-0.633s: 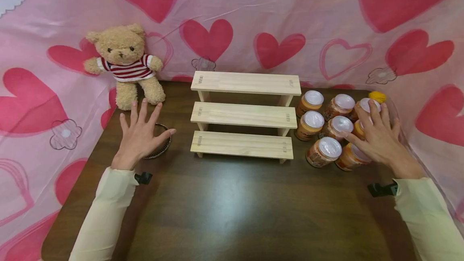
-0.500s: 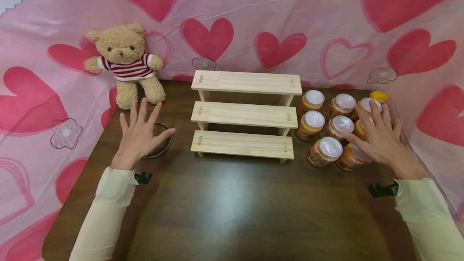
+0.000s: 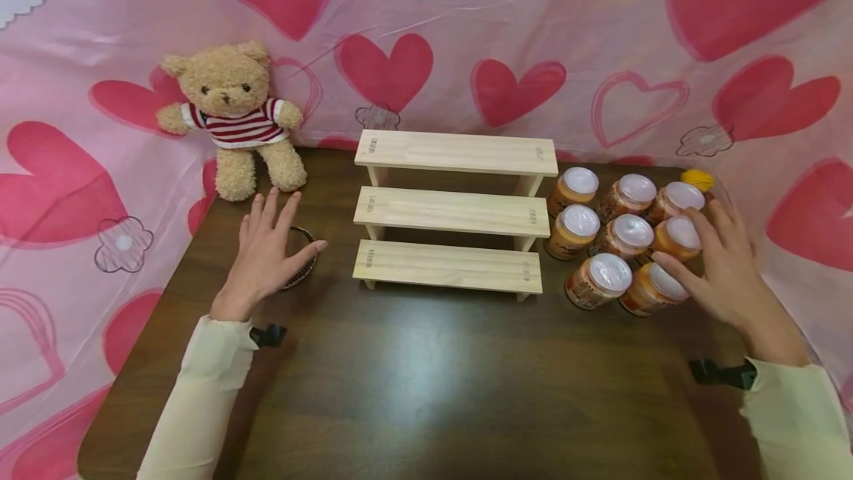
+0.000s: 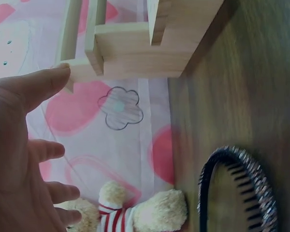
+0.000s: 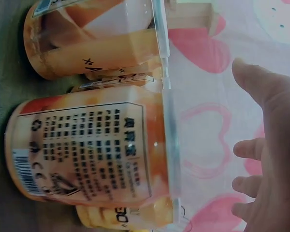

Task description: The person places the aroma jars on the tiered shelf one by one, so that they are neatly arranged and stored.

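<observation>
My left hand [image 3: 262, 258] hovers with extended fingers over the left of the table, holding nothing. Partly hidden beneath it lies a dark headband [image 4: 258, 179], glittery and toothed along its inner side in the left wrist view. My right hand [image 3: 726, 272] is at the right edge of a group of jars, its fingers spread and loosely bent, with nothing gripped. The jars [image 3: 597, 281] have clear lids and orange printed labels. In the right wrist view, a labelled jar [image 5: 87, 145] stands apart from the fingers.
A three-step wooden shelf [image 3: 449, 212] stands mid-table, left of the jars. The teddy bear [image 3: 236, 128] in a striped shirt sits at the back left. Behind the jars is a small yellow ball-like thing [image 3: 697, 180]. A pink heart-patterned cloth [image 3: 453, 28] hangs behind the table.
My right hand has drawn back and to the right, uncovering more of the jars. My left hand has turned slightly, its fingers closer together. The jars and shelf stay put.
</observation>
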{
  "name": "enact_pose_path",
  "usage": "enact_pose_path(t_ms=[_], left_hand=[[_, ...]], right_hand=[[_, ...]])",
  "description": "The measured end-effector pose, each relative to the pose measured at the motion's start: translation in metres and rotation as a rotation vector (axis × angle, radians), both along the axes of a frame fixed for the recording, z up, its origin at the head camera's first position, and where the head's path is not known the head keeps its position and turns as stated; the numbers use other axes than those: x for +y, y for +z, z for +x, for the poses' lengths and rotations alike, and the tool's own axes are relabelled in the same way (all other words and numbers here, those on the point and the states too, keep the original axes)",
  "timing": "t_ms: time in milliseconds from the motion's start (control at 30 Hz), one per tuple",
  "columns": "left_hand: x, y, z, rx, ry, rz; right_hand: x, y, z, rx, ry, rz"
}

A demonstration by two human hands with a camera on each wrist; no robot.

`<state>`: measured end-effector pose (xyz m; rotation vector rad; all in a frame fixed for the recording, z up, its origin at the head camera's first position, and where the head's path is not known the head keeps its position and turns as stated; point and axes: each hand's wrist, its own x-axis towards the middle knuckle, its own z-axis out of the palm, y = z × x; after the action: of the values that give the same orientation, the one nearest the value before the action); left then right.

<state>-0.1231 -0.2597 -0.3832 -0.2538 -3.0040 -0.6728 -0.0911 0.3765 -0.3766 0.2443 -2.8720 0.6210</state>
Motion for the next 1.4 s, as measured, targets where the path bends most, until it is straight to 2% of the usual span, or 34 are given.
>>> enact_pose_path(t_ms=[167, 433, 600, 900, 1133, 1267, 1400], left_hand=[[0.007, -0.008, 0.000, 0.020, -0.047, 0.085], [0.018, -0.025, 0.002, -0.083, -0.110, 0.159], [0.026, -0.041, 0.002, -0.095, -0.164, 0.219], [0.040, -0.063, 0.003, -0.124, -0.223, 0.304], [0.043, -0.073, 0.005, -0.193, -0.229, 0.385], [0.043, -0.079, 0.006, -0.234, -0.231, 0.440], [0.042, -0.082, 0.005, -0.243, -0.227, 0.486]], right_hand=[[0.004, -0.008, 0.018, 0.056, -0.023, -0.067], [0.001, -0.024, 0.042, 0.161, -0.077, -0.177], [-0.002, -0.036, 0.052, 0.220, -0.082, -0.249], [-0.013, -0.053, 0.061, 0.199, -0.144, -0.298], [-0.021, -0.062, 0.061, 0.203, -0.171, -0.345], [-0.023, -0.067, 0.063, 0.162, -0.224, -0.373], [-0.025, -0.070, 0.062, 0.135, -0.278, -0.418]])
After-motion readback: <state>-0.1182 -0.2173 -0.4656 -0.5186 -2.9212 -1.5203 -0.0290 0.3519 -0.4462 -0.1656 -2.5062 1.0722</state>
